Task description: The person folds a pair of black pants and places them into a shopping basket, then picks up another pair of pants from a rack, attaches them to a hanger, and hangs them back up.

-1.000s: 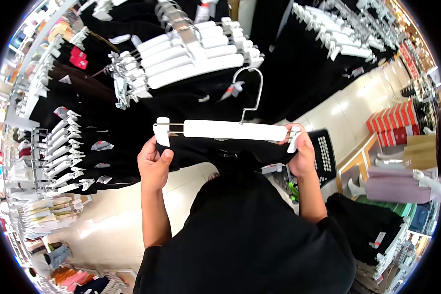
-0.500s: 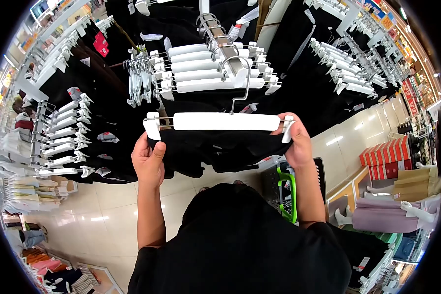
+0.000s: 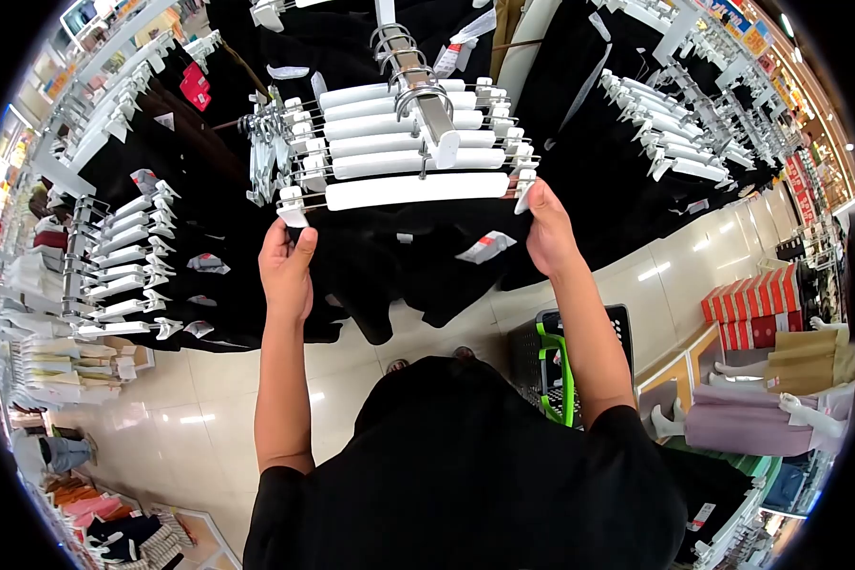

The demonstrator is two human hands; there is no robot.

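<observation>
A white clip hanger [image 3: 416,192] sits at the near end of the metal rail [image 3: 427,109], with a black garment [image 3: 389,256] hanging from its clips. My left hand [image 3: 288,271] is closed on the garment's upper left corner, just below the left clip. At the other end, my right hand [image 3: 552,233] grips the hanger's right clip, thumb on top. Behind this hanger, several similar white hangers [image 3: 413,142] hang close together. A white tag [image 3: 486,247] shows on the black cloth.
More black garments hang on a left rack [image 3: 123,271] and a right rack [image 3: 665,133]. A black basket with a green handle [image 3: 565,366] stands by my right side. Red boxes [image 3: 750,299] and dressed mannequins [image 3: 741,418] are at the right. Pale tiles [image 3: 223,389] form the floor.
Both hands have moved forward with the hanger. Its hook, which was held in front of the rail, is now up at the rail, close to the other hangers.
</observation>
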